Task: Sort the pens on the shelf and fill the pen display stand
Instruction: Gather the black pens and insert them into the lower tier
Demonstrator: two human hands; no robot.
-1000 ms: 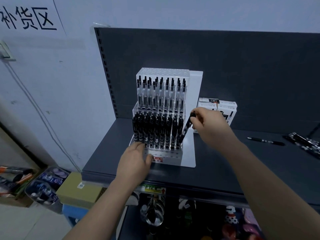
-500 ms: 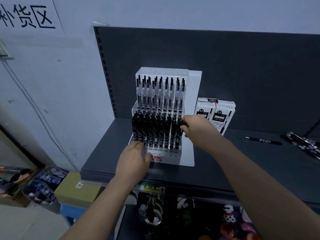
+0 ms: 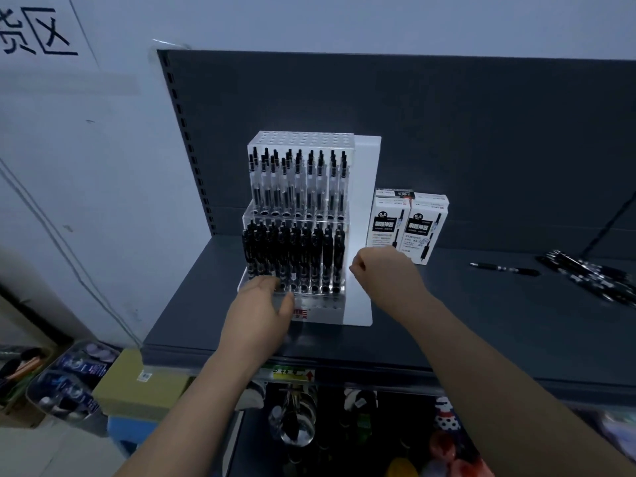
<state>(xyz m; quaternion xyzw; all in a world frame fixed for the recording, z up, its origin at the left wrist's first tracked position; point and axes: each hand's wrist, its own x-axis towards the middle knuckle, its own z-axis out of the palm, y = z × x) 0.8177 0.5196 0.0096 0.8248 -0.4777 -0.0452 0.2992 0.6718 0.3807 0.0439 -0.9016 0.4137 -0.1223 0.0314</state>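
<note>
A clear acrylic pen display stand [image 3: 323, 309] sits on the dark shelf [image 3: 481, 321]. Its back tier holds several clear-barrelled pens [image 3: 299, 180]; the front tier is packed with black pens [image 3: 292, 256]. My left hand [image 3: 260, 311] rests on the stand's front left base, fingers relaxed. Just right of the stand, my right hand [image 3: 385, 273] hovers with its fingers curled and nothing in them. One loose black pen [image 3: 504, 269] lies on the shelf to the right, and a pile of black pens [image 3: 592, 273] lies at the far right.
Two white pen boxes [image 3: 409, 228] stand upright behind my right hand. The shelf's dark back panel rises behind everything. Below the shelf edge hang small goods; bins and a cardboard box [image 3: 137, 383] sit on the floor at the left.
My right hand pushed a black pen into the front tier's right end, let it go and drew back to the right, now holding nothing. My left hand stayed on the stand.
</note>
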